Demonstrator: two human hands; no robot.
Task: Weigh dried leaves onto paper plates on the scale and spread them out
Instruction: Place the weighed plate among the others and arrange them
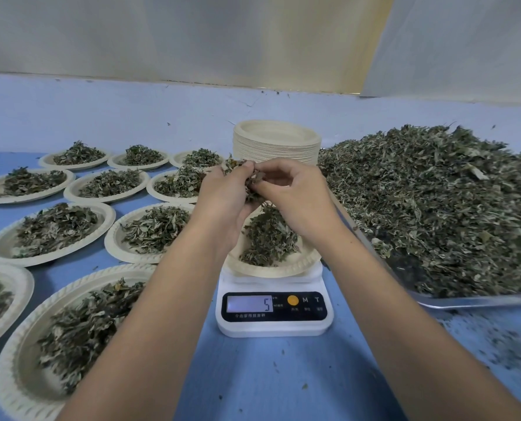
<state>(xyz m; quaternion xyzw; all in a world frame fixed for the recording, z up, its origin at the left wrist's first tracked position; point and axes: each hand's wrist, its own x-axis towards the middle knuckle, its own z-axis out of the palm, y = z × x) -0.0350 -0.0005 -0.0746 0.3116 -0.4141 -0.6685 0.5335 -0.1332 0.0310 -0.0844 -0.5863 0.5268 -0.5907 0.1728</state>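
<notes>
1. Head view, step in hand: portioning. A round cream paper plate (283, 270) sits on the white digital kitchen scale (274, 311) at centre frame. A mound of dried green leaves (268, 235) lies in it, and the display shows 5.
2. Left hand (222, 189): above the plate, fingers curled round a loose clump of leaves (254, 185).
3. Right hand (292, 189): close against the left, fingertips pinching the same clump. The two hands are together, neither slack.
4. Supply: a large heap of dried leaves (435, 192) on a shallow metal tray (465, 302), right of frame, just beside the scale.
5. Stack of empty cream plates (277, 144): upper centre, behind the hands.
6. Filled plates (55, 229): left half of the frame, on the blue tabletop (268, 375).
7. Judgement: weighing looks unfinished. The next move likely calls for crumbling small amounts from the clump onto the plate while watching the display, then spreading the mound flat with a light touch.
</notes>
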